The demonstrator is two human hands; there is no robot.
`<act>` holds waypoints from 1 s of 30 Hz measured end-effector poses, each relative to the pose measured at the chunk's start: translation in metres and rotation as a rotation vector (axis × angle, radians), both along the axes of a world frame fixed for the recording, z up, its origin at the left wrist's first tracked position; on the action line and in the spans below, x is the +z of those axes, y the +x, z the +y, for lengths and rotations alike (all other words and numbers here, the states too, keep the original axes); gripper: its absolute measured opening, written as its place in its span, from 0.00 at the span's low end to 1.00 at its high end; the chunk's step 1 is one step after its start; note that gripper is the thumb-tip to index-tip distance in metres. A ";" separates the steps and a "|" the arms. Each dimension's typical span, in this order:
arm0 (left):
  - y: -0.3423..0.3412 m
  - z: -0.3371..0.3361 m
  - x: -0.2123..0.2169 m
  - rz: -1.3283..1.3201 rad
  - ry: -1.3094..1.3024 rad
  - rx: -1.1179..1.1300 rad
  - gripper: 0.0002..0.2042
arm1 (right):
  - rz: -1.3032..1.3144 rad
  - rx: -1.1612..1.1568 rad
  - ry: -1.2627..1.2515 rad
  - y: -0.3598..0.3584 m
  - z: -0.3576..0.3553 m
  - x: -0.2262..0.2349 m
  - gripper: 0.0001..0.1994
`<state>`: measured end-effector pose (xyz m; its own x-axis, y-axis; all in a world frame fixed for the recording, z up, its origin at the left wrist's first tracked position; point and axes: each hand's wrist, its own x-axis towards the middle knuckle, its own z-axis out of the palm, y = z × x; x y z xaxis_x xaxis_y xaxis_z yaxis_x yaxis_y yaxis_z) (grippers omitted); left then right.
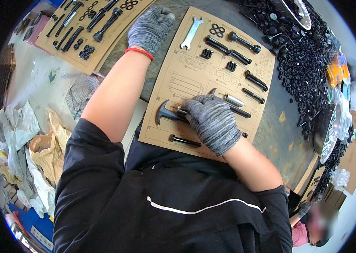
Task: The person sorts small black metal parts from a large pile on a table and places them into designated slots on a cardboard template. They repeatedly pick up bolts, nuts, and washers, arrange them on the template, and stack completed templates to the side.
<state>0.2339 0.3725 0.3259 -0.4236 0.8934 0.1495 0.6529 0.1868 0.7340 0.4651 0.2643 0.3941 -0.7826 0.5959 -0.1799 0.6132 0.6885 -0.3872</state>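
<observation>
A tan cardboard sheet (173,90) printed with part outlines lies in front of me. My right hand (214,124), in a grey knit glove, is over its lower half. Its closed fingers grip a short silver metal tube (182,111), partly hidden, beside a black claw-shaped hammer head (166,114). A similar silver tube (234,100) lies just beyond the hand, next to a second black hammer-like piece (240,111). My left hand (150,31), also gloved, rests past the sheet's upper left edge with curled fingers; whatever they may hold is hidden. A black bolt (185,140) lies near the sheet's lower edge.
On the sheet are a wrench (192,33), black rings (217,30) and several bolts (243,43). A second loaded cardboard sheet (102,46) is at upper left. Loose black hardware (296,71) heaps at right. A co-worker's gloved hand (304,208) shows at lower right.
</observation>
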 end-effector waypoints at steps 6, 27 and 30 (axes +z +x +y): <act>-0.002 0.000 -0.003 0.085 0.064 -0.025 0.13 | -0.009 0.038 0.046 -0.005 0.000 -0.006 0.08; 0.080 0.256 0.053 -0.006 -0.245 -0.061 0.38 | -0.169 -0.584 0.179 -0.047 0.341 -0.011 0.25; 0.071 0.252 0.052 0.166 -0.195 -0.064 0.35 | -0.292 -0.492 0.117 -0.035 0.330 -0.003 0.22</act>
